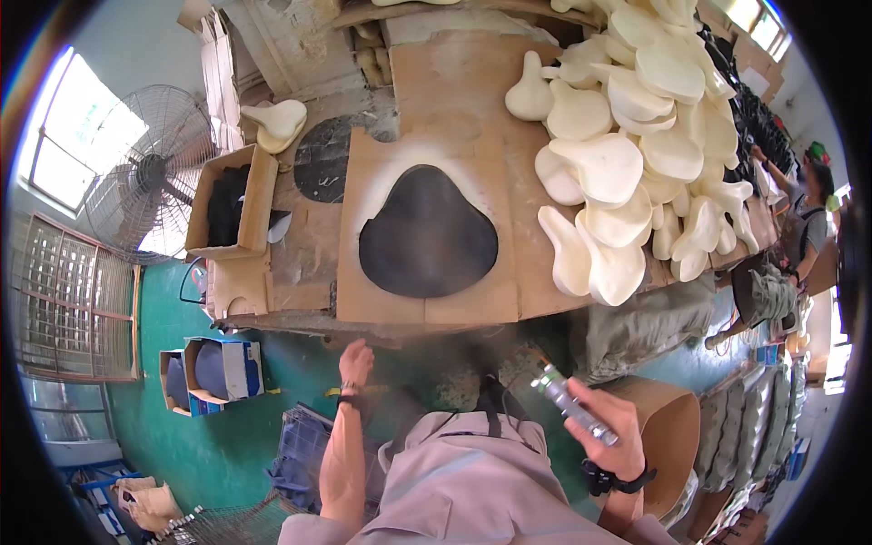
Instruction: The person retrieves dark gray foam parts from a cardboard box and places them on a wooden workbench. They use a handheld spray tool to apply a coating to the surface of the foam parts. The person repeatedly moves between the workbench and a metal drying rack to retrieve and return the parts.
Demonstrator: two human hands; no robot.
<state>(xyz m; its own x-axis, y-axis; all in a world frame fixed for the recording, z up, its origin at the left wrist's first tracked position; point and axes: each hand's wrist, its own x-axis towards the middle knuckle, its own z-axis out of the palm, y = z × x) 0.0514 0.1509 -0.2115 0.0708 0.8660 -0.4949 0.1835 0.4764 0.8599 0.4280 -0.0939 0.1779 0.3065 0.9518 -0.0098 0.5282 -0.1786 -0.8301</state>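
Note:
My right hand [610, 425] is closed around a silver-grey spray gun [574, 407], whose nozzle end points up and left, away from my body. My left hand [356, 365] hangs just off the table's front edge with its fingers loosely apart and nothing visible in it. In front of me a black, rounded-triangular saddle cover piece [429, 234] lies flat on a cardboard sheet [356, 300]. Whitish overspray marks the cardboard around its upper edge. Neither hand touches the black piece.
Cream foam bicycle saddles [618, 173] are piled on the table's right side. At left stand a cardboard box [262, 202] of dark pieces, another foam saddle [274, 123] and a large fan [150, 168]. An open carton [668, 427] stands right of me; a person [808, 218] works far right.

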